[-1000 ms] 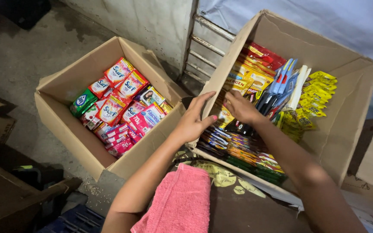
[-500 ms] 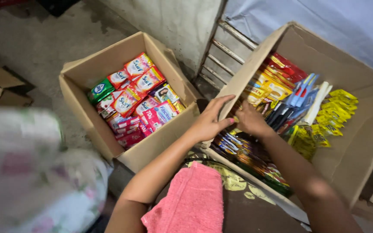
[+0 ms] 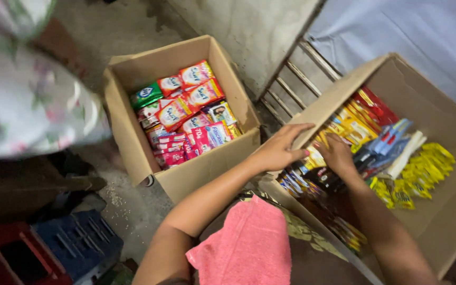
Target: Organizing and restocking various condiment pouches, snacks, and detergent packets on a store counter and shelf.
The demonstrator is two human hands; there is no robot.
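My left hand (image 3: 281, 150) now lies spread, fingers open, over the near cardboard wall of the tilted brown box (image 3: 449, 211) on my right, where a second ago it sat a little lower on that same edge, and my right hand (image 3: 339, 153) has stayed down inside among the packets; it is curled onto the small dark and yellow sachets (image 3: 312, 171) at the box's near corner, though I cannot tell whether it actually pinches one or only presses on them. Both hands have barely shifted, so I judge I am still sorting through this corner rather than lifting anything out. What has changed most is at the left edge of my view: a person in a pale flowered garment (image 3: 27, 89) has come in close beside me, blurred, where there was only floor a second ago. I count two open cardboard boxes: the tilted one under my hands and the upright square one (image 3: 133, 153) to its left, filled with red, pink and one green flat packets (image 3: 186, 113). In my box I make out roughly four sorts: red and yellow pouches (image 3: 362, 119) at the back, blue strips (image 3: 391, 137), bright yellow sachets (image 3: 423, 169), and the dark mixed ones near me. One pink towel (image 3: 249, 248) lies across my lap, and one blue plastic crate (image 3: 77, 248) sits low left.
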